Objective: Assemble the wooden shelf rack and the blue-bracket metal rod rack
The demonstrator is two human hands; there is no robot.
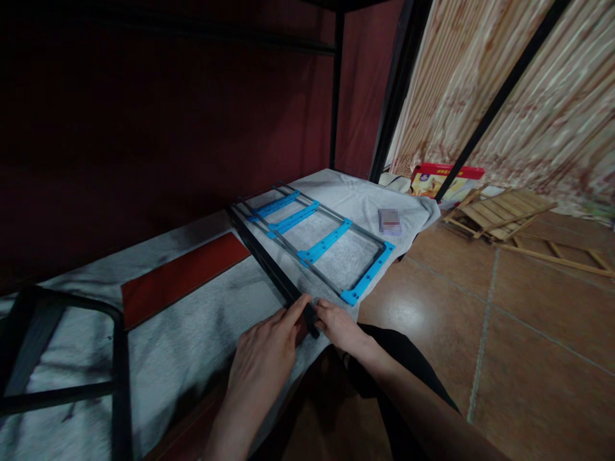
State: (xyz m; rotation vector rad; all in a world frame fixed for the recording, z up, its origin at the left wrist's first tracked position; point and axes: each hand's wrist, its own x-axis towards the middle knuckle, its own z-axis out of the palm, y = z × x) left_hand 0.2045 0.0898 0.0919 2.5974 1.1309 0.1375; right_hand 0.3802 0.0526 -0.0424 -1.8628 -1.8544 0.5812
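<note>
A long black bar (pixel 269 264) lies slantwise across a grey-white cloth (pixel 192 349). My left hand (pixel 271 336) is closed around its near end, fingers on the upper face. On the other side of that end, my right hand (pixel 334 320) pinches the bar with bent fingers. What else the fingertips may hold is hidden. Just beyond the bar, a frame of thin grey metal rods with blue crosspieces (pixel 327 242) rests flat on the cloth. A reddish-brown board (pixel 185 276) lies on the cloth to the left.
At lower left stands a black metal frame (pixel 120 384). Black posts (pixel 337 96) rise at the back before a dark red panel (pixel 192 128). A blurred small packet (pixel 389 221) lies on the cloth. On the tiled floor are a red-yellow box (pixel 446 179) and folded wooden slats (pixel 504 211).
</note>
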